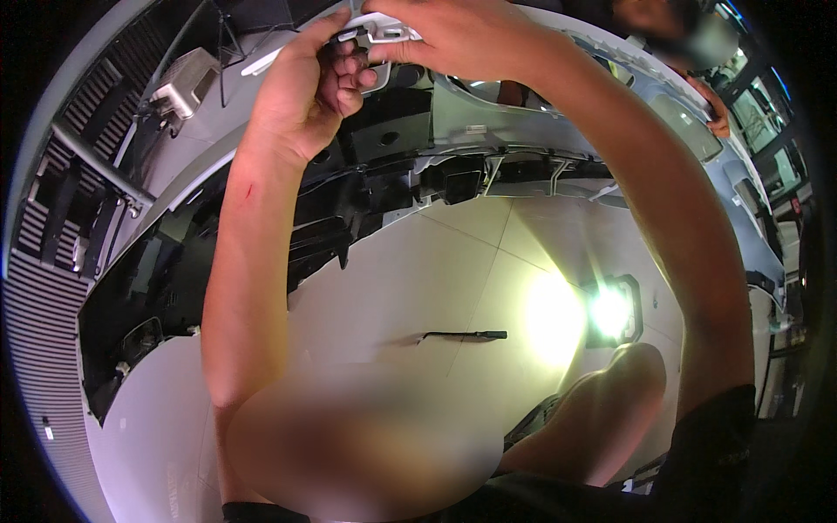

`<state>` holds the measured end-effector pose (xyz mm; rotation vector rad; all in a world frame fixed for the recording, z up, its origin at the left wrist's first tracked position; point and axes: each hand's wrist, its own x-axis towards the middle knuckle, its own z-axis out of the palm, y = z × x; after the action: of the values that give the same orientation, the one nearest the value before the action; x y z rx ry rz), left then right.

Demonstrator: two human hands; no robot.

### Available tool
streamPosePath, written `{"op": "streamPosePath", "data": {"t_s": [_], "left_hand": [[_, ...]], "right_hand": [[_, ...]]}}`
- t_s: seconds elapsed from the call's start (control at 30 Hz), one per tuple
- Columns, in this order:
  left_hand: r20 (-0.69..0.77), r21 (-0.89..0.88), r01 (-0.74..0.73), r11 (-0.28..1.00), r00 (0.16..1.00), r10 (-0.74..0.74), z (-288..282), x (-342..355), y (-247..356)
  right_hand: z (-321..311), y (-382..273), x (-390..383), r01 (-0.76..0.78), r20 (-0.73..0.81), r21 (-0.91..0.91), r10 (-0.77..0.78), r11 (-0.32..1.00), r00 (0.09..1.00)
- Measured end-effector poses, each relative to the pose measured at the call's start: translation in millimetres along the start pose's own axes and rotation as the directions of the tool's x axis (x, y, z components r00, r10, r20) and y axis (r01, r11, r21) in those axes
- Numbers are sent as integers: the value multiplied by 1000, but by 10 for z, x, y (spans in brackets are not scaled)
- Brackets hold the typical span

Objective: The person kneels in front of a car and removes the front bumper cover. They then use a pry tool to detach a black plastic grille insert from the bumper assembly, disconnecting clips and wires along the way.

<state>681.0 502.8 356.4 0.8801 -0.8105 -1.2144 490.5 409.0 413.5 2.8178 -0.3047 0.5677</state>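
Observation:
Overhead at the top, a white plastic bracket (390,31) with slots sits at the rim of a large car bumper (384,179), its black inner side facing me. My right hand (471,39) pinches the bracket from the right. My left hand (318,83) is at its left end, thumb up against it and fingers curled below. A small dark piece shows between the hands. The exact contact of the left fingertips is partly hidden.
On the tiled floor lie a thin black tool (464,335) and a lit work lamp (613,312), with my bent knee (610,405) close by. At the right, another person's hand (715,106) touches the bumper's edge. A metal box (186,83) stands beyond at the left.

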Motion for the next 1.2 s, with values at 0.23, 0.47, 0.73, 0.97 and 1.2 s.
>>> {"op": "streamPosePath", "data": {"t_s": [0.23,0.47,0.73,0.97,1.2], "left_hand": [[216,-277,139,951,973,-79,-22,33,27],[450,-362,389,847,869,-206,-107,115,188],[423,-486,378,788,891,-167,9,65,60],[483,-660,441,608,869,-107,163,31,-56],[384,-457,224,861,923,-37,93,-66,-124]], "right_hand": [[56,156,107,57,16,-42,-56,997,998],[-67,91,114,-21,43,-23,22,1000,999],[-172,66,100,-20,227,-73,36,997,973],[-109,157,121,-12,140,-53,19,999,990],[-46,85,125,-19,77,-83,25,996,997]]}}
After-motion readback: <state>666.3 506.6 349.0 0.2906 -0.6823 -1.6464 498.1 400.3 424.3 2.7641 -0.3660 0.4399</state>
